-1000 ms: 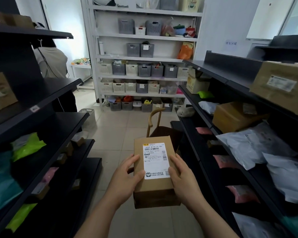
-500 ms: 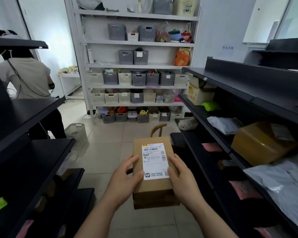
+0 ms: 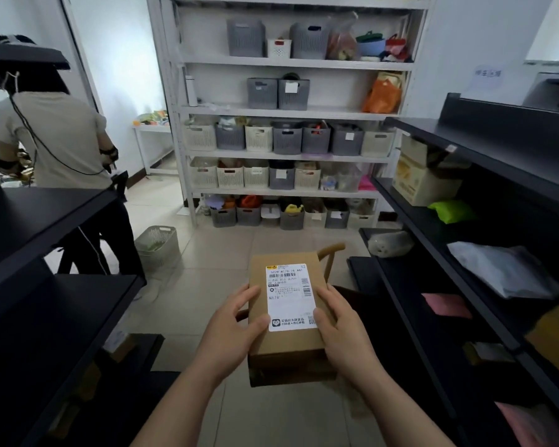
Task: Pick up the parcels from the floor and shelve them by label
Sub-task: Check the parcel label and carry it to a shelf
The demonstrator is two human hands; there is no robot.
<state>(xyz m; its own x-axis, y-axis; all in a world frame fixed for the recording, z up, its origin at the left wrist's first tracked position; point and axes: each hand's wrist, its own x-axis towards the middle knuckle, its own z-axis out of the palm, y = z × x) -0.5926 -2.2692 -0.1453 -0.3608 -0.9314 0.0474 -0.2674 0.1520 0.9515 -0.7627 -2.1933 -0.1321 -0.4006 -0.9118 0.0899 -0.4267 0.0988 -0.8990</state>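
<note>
Right, gripping a brown cardboard parcel [image 3: 291,346] from both sides, label up. Curling the left hand [image 3: 236,330] round its left edge, with the thumb laid on the top face. Clamping the right hand [image 3: 342,333] on the right edge, with the thumb touching the white shipping label [image 3: 291,298]. Each grip closed on the box. Holding it in the air above the tiled floor [image 3: 220,253], in the aisle between the left black shelving [image 3: 62,208] and the right black shelving [image 3: 465,146]. Looks like "N178" printed there, though too blurred to trust. Ahead, a white rack [image 3: 288,111] of baskets; off left, a person [image 3: 62,140] turned away; just beyond the parcel, a wooden chair back [image 3: 331,253].
</note>
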